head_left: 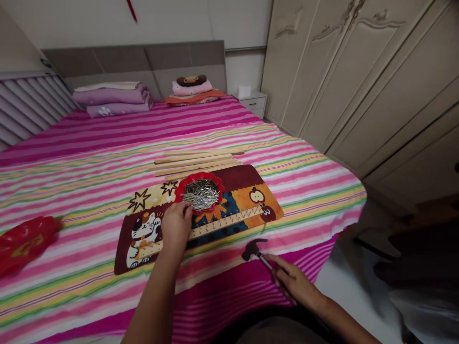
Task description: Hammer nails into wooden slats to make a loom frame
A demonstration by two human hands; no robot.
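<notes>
My right hand [292, 279] is wrapped round the handle of a claw hammer [253, 249], its dark head over the near edge of the bed. My left hand [176, 224] is closed, fingertips together at the near rim of a red scalloped bowl [178, 192]. Whatever may be between those fingers is too small to make out. Silver nails [201, 195] fill the bowl. Partly behind my left hand, a long wooden strip [218, 223] lies across a patterned mat [229, 236], with a row of nails standing up along it.
Several bare wooden strips [193, 162] lie just beyond the mat on the striped bedspread [82, 191]. A red plastic item [27, 243] rests at the far left. Folded bedding [114, 98] sits by the headboard [186, 57]. Wardrobe doors [344, 71] line the right side.
</notes>
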